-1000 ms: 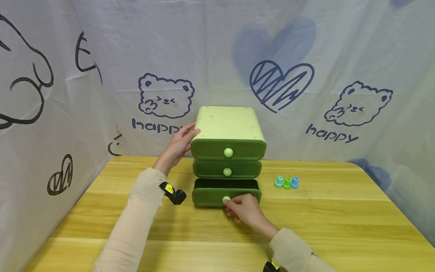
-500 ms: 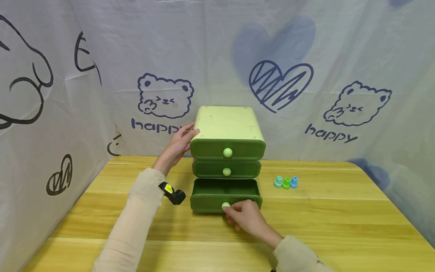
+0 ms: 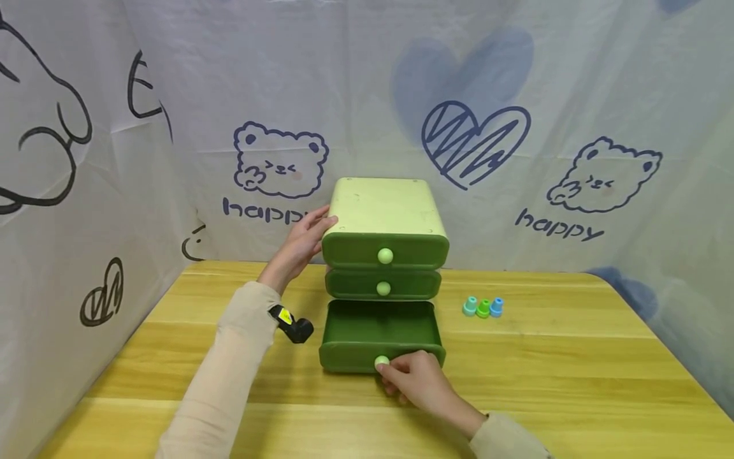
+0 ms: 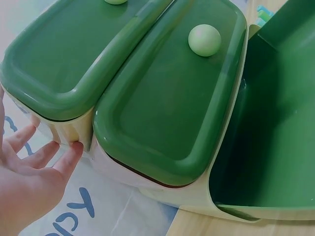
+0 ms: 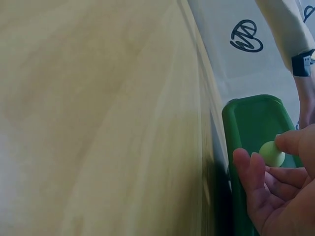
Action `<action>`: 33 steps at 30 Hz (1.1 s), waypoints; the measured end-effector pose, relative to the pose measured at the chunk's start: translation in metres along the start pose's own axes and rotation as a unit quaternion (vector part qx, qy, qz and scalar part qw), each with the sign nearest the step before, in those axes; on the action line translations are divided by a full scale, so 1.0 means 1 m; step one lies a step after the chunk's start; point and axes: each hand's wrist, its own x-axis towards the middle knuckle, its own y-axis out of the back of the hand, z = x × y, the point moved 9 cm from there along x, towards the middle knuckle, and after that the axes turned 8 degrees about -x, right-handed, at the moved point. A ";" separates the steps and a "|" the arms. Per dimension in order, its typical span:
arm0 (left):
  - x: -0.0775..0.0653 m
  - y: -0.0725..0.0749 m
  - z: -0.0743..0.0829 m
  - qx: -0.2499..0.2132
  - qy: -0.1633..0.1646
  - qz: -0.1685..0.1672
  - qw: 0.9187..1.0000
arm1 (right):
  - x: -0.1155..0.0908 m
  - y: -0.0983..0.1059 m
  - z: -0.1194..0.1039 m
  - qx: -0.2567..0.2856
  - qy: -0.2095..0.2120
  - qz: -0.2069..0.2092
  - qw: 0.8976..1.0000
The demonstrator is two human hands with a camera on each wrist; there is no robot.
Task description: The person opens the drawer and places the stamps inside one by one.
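Observation:
A small cabinet (image 3: 387, 205) with a pale yellow-green body and three dark green drawers stands on the table. The bottom drawer (image 3: 350, 358) is pulled well out, and its visible inside is bare; both upper drawers are closed. Thumb and fingers of my right hand (image 3: 423, 384) pinch that drawer's round light green knob (image 5: 272, 154). My left hand (image 3: 297, 247) rests against the cabinet's upper left side. In the left wrist view its fingers (image 4: 69, 160) reach out fairly straight, tips at the side wall beside the top drawer.
Right of the cabinet, three little stepped pegs stand in a row: a teal peg (image 3: 470, 307), a green peg (image 3: 483, 309) and a blue peg (image 3: 496, 308). A printed cloth (image 3: 367, 95) hangs behind and beside the wooden table (image 3: 573, 363).
The bottom drawer has slid further out toward me, with my right hand on its knob the whole time, showing more of its inside. My left hand has stayed on the cabinet's side.

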 end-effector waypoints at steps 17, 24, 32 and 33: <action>0.001 0.000 -0.001 -0.006 0.002 0.001 1.000 | -0.015 -0.006 0.000 0.006 0.002 -0.021 1.000; 0.001 0.000 -0.003 -0.003 0.004 0.000 1.000 | -0.016 -0.012 0.002 0.015 -0.002 -0.030 0.999; 0.001 0.000 -0.001 -0.010 0.001 0.001 1.000 | -0.021 -0.014 0.000 -0.012 -0.004 -0.071 0.997; 0.001 0.000 -0.001 -0.010 0.001 0.001 1.000 | -0.022 -0.014 -0.002 -0.020 -0.001 -0.075 0.997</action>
